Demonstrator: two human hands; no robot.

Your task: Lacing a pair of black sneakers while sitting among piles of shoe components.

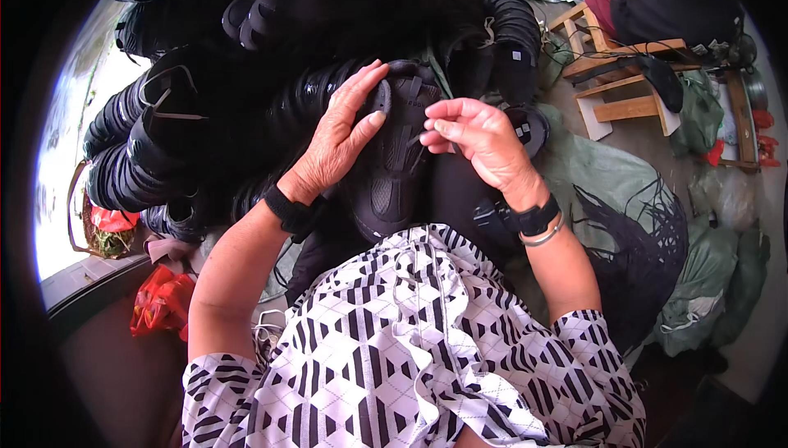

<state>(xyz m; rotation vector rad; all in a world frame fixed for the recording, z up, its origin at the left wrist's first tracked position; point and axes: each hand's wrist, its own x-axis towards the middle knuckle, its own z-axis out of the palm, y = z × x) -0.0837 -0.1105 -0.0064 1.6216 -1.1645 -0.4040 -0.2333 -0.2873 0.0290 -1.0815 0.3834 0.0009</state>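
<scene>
Strong white light enters from the left, where the edge of the view is blown out to near white with a bluish fringe. The middle is evenly lit: both the left hand [332,140] and right hand [484,144] show clear skin detail, and the shirt [361,366] is crisp and bright. The bracelet [546,235] catches a small glint. The pile [123,124] sinks into deep shadow toward the upper centre, its outlines merging into black; the dark shoe [392,177] keeps some visible texture. Fisheye distortion curves the outer scene, and black vignetting swallows the corners.
</scene>
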